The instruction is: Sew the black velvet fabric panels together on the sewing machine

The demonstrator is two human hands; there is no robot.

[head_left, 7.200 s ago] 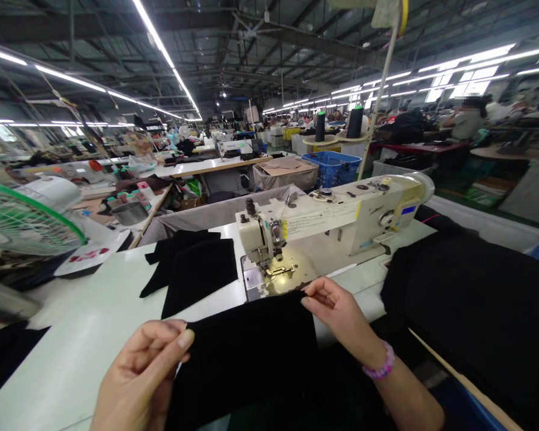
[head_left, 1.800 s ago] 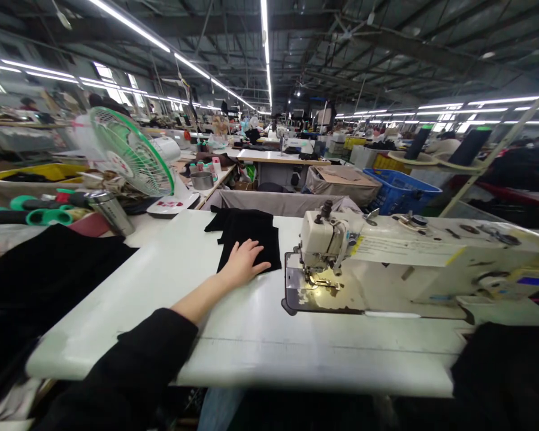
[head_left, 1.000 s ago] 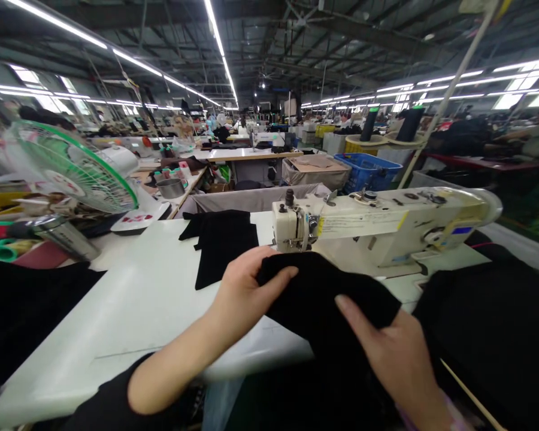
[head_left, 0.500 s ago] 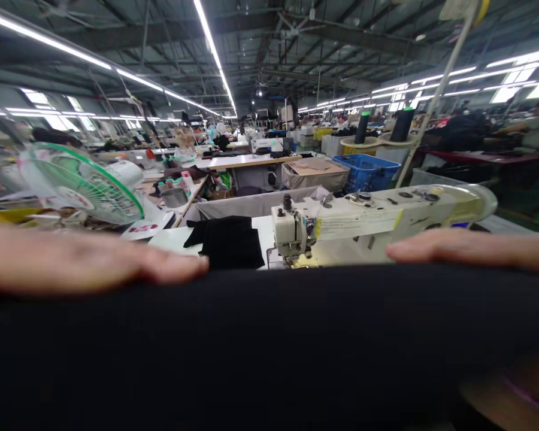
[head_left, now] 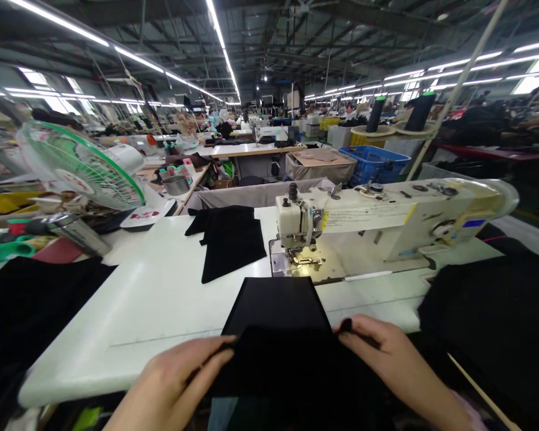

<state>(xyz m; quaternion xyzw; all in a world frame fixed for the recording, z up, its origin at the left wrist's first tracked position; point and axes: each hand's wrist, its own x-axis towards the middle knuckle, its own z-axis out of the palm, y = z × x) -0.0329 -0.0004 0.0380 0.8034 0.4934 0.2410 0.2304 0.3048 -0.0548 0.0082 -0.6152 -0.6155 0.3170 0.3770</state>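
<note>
left hand (head_left: 175,378) and right hand (head_left: 388,353) pinch black cloth (head_left: 278,308) by its left and right edges, nearer than the sewing machine (head_left: 359,218).

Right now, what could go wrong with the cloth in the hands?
The cloth runs past the near edge of the table, so it could slip down if the left hand and right hand both let go. Its far end lies close to the sewing machine and might snag there if pushed forward.
</note>
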